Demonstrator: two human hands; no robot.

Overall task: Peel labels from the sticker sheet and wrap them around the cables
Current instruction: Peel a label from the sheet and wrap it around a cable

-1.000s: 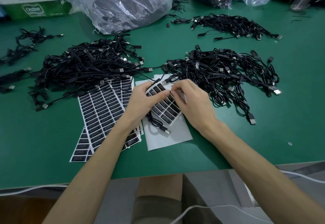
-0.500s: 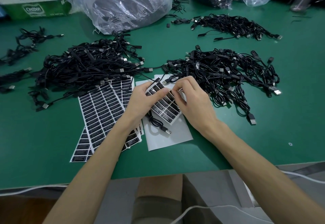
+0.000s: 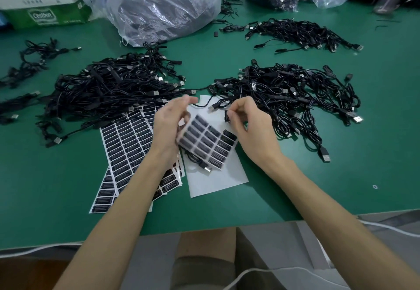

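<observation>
Black label (image 3: 226, 116), peeled, is pinched in the right hand (image 3: 252, 130); the blurred left hand (image 3: 167, 130) holds the sticker sheet (image 3: 209, 144) by its edge over the tabletop (image 3: 68, 176). Next, likely: free that hand, lift the cable (image 3: 202, 106) just beyond, wrap it

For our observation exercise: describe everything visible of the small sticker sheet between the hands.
The small sticker sheet is a white-backed rectangular piece carrying rows of glossy black labels. It sits skewed, over a white backing sheet and a black cable. The blurred left hand meets its left edge; whether it grips is unclear.
</observation>
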